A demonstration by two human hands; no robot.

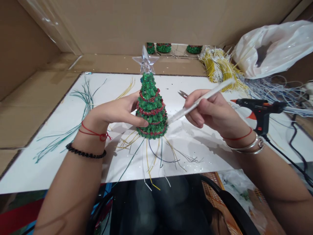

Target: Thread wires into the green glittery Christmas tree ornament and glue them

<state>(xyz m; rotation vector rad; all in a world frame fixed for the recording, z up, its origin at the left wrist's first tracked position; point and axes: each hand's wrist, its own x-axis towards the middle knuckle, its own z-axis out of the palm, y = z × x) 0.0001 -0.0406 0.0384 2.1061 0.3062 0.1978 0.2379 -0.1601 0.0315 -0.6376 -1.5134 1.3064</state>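
A small green glittery Christmas tree (152,114) with red garlands stands upright on the white board, topped by a clear plastic star (146,63). Wrapped around its left side is my left hand (124,111), thumb across the front. My right hand (207,109) grips a slim white stick (202,99) like a pen; its lower tip reaches the tree's lower right side, and whether it touches is unclear. Loose yellow, white and green wires (148,163) fan out from under the tree. Pointed metal blades (182,94) show behind my right fingers, their other end hidden.
A black glue gun (261,111) with a cord rests at the right. Bundles of yellow wire (218,70) and white wire (269,88) lie behind it, near a white plastic bag (274,49). Green wires (83,114) lie left. Cardboard walls (117,26) enclose the back.
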